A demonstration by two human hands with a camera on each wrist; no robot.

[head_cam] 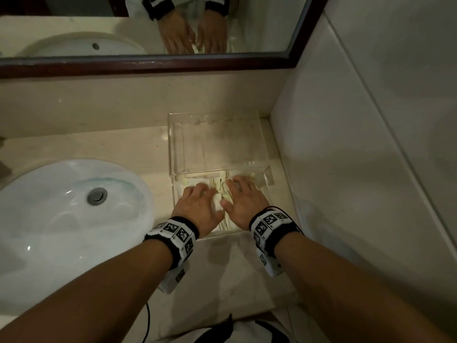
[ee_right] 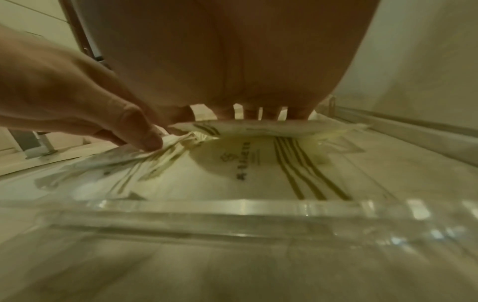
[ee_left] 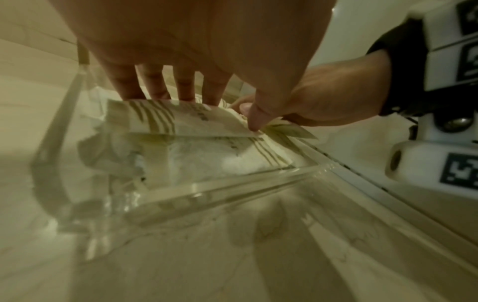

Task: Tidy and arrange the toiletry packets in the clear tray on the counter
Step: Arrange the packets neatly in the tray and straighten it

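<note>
A clear acrylic tray [head_cam: 270, 175] [ee_left: 232, 183] [ee_right: 232, 206] stands on the counter against the right wall, with a raised clear shelf [head_cam: 217, 144] over its back half. White toiletry packets [head_cam: 221, 185] with olive stripes lie jumbled in the open front part. My left hand [head_cam: 197, 206] [ee_left: 207, 98] holds one packet [ee_left: 181, 120] between fingertips and thumb, its near edge lifted off another packet [ee_left: 220, 159]. My right hand [head_cam: 244, 201] [ee_right: 232, 114] rests beside it, its fingers pressing down on a packet [ee_right: 258, 125] and its thumb on a crumpled one [ee_right: 155, 157]. A flat packet [ee_right: 232, 173] lies below.
A white sink basin [head_cam: 61, 219] sits left of the tray. The tiled wall [head_cam: 371, 144] runs close along the tray's right side. A dark-framed mirror [head_cam: 148, 33] hangs behind the backsplash. Beige counter [head_cam: 235, 268] stretches between the tray and me.
</note>
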